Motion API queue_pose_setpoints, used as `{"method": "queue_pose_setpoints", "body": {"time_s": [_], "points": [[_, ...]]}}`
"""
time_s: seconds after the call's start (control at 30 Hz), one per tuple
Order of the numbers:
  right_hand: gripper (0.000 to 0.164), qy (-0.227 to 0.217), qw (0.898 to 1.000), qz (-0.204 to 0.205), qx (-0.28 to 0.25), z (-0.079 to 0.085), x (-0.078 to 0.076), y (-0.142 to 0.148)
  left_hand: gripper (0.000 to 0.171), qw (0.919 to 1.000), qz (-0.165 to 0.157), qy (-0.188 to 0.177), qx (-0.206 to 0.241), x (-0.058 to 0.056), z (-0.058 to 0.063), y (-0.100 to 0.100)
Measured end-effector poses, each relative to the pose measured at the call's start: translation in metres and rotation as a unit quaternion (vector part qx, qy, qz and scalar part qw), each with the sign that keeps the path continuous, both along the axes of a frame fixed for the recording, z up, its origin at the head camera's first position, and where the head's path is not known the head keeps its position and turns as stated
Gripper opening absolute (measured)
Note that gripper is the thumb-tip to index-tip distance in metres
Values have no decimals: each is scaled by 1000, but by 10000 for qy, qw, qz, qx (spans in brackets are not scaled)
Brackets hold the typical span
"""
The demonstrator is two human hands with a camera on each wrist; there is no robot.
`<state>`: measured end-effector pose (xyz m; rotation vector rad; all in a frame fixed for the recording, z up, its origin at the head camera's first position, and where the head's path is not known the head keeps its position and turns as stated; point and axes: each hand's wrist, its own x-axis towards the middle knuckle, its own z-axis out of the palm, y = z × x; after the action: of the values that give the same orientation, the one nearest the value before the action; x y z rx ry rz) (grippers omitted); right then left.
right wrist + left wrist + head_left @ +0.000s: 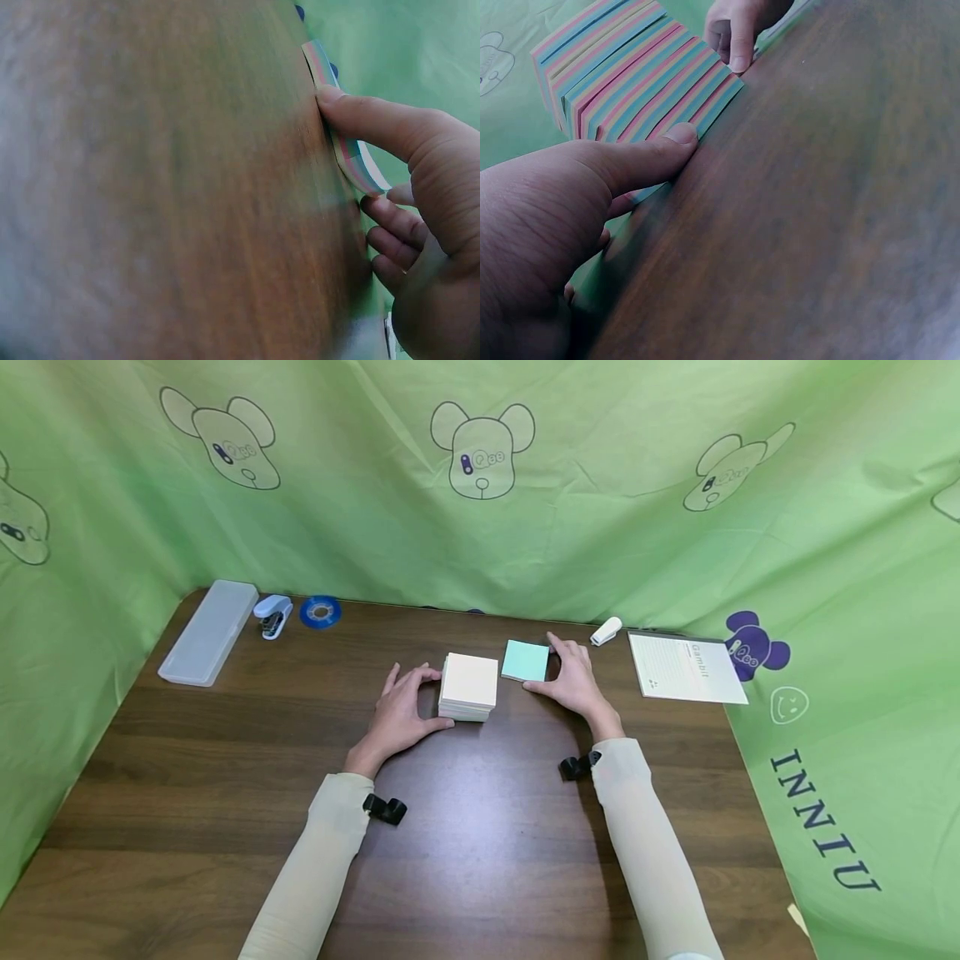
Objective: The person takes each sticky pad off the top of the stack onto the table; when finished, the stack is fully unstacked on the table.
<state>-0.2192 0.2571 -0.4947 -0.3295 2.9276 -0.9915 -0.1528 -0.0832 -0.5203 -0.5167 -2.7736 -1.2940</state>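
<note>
A tall stack of square sticky notes stands on the table, cream on top. Its sides show pink, blue and yellow layers in the left wrist view. My left hand holds it from the left, thumb at the near lower edge and fingers at the far left side. To the right lies a thin sticky note pad, mint green on top. My right hand grips this pad, thumb on its near edge and index finger by its far right corner. In the right wrist view, the pad's striped edge shows beyond the thumb.
A translucent pencil case, a light blue stapler and a blue tape roll lie at the back left of the wooden table. Back right are a small white object and a notepad. Green curtain borders the table.
</note>
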Motion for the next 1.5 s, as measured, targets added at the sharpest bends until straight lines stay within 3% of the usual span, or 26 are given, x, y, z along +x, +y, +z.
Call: {"method": "queue_pose_setpoints", "body": {"time_s": [0.3, 0.6, 0.9, 1.23, 1.5], "points": [[87, 20, 10000, -40, 61, 0, -1, 0, 85, 10000, 5, -81, -33, 1, 0, 0], [101, -67, 9999, -104, 64, 2, -7, -4, 85, 9999, 13, -132, -13, 0, -1, 0], [86, -31, 9997, -194, 147, 1, -12, -7, 86, 9999, 24, -107, -8, 1, -1, 0], [92, -258, 9979, -174, 568, 5, -23, -9, 85, 9999, 29, -134, -52, 1, 1, 0], [96, -388, 9972, -196, 604, 7, -26, -9, 86, 10000, 32, -65, -49, 0, 0, 0]]}}
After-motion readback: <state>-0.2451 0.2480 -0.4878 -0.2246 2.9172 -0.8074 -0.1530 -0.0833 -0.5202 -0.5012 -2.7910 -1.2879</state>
